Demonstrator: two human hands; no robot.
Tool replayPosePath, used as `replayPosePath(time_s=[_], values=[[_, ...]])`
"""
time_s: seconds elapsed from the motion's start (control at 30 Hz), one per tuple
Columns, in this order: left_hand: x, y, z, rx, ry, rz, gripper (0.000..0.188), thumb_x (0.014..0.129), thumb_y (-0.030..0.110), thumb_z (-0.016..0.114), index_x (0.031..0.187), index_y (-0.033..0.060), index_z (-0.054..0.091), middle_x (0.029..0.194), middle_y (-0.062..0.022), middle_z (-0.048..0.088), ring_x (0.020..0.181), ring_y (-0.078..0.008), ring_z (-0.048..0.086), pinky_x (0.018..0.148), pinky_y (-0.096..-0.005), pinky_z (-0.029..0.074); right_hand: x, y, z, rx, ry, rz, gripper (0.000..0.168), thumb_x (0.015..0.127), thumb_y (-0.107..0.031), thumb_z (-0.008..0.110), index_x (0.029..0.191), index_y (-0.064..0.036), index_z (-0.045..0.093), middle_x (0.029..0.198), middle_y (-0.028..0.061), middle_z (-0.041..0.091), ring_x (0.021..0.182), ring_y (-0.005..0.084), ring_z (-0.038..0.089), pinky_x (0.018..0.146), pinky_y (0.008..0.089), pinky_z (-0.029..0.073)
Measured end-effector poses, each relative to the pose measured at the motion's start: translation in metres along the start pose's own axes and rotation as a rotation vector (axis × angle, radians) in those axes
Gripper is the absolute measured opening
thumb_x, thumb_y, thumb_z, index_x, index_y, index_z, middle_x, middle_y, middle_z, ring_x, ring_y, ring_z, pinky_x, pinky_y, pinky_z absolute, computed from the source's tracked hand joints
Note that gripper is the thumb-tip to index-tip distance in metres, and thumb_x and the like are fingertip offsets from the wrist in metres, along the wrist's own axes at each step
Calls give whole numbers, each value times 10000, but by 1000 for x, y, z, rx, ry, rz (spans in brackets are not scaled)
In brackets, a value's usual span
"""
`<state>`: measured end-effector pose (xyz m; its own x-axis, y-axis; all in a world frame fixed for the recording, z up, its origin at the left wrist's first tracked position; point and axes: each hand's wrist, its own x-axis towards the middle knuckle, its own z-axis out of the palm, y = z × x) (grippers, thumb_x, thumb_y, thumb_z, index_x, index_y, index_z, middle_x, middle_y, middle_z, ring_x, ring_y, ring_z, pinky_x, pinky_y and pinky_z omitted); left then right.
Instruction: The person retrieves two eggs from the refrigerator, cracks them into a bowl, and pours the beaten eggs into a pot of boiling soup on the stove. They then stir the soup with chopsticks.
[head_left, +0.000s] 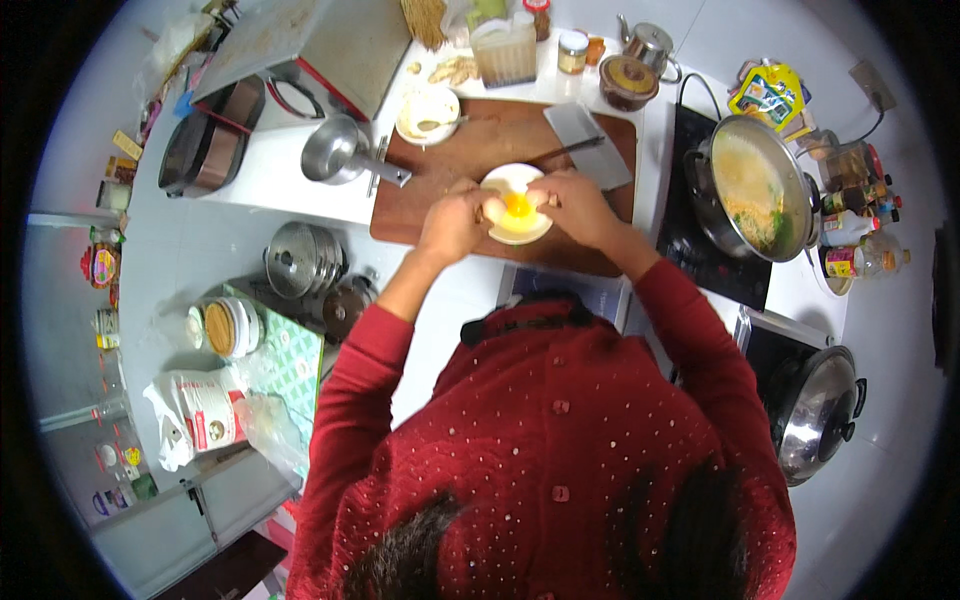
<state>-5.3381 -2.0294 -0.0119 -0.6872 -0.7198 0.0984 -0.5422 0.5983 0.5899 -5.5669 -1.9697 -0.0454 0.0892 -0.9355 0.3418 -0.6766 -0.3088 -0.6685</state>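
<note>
Over a small white bowl (512, 174) on the brown wooden cutting board (420, 191), my two hands hold the halves of a cracked egg apart. My left hand (455, 221) grips one eggshell half (493, 209) at the bowl's left side. The other eggshell half (537, 197) is in my right hand (579, 206). Between them shows a bright yellow yolk (517, 202), with egg liquid in the bowl below; whether the yolk is still falling I cannot tell. Behind my right hand a cleaver (589, 146) lies flat on the board.
A pot of broth with noodles and greens (750, 187) stands on the induction cooker (694, 232) at right. A steel saucepan (334, 154) sits left of the board, its handle reaching over the edge. A used bowl with a spoon (429, 112) rests at the board's back left corner.
</note>
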Motion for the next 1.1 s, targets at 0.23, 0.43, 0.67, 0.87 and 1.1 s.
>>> replayPosePath(time_s=[0.23, 0.43, 0.67, 0.87, 1.1], values=[[2, 17, -14, -2, 50, -16, 325, 696, 20, 672, 1019, 66, 664, 923, -108, 574, 836, -280, 601, 724, -370, 488, 0, -24, -10, 648, 54, 275, 318, 755, -91, 683, 1068, -60, 639, 917, 109, 636, 844, 259, 596, 764, 346, 470], [2, 18, -2, 156, 8, 27, 311, 732, 47, 636, 1040, 86, 648, 1007, -116, 571, 853, -306, 613, 733, -401, 502, -13, -26, -9, 50, 77, -10, 274, 727, -35, 630, 1000, -56, 637, 937, 122, 626, 900, 323, 549, 829, 393, 438], [-10, 20, 14, 425, -65, 163, 218, 811, 81, 548, 1001, 57, 651, 990, -131, 571, 796, -315, 625, 682, -400, 524, -30, -26, 1, -209, -123, -157, 167, 751, -40, 570, 880, -54, 675, 891, 83, 626, 900, 269, 533, 820, 353, 453], [-3, 31, 14, 514, -179, 291, 162, 841, 119, 521, 915, 37, 639, 950, -147, 580, 779, -325, 612, 659, -428, 502, -23, -39, -6, -413, -344, -216, 146, 777, -87, 534, 768, -67, 678, 822, 85, 632, 863, 256, 561, 773, 348, 477], [-2, 38, 4, 548, -352, 333, 126, 826, 122, 544, 829, 27, 627, 922, -149, 592, 813, -341, 603, 699, -427, 493, -29, -36, -33, -266, -478, -21, 142, 737, -129, 618, 824, -35, 677, 877, 113, 664, 814, 274, 616, 752, 369, 496]])
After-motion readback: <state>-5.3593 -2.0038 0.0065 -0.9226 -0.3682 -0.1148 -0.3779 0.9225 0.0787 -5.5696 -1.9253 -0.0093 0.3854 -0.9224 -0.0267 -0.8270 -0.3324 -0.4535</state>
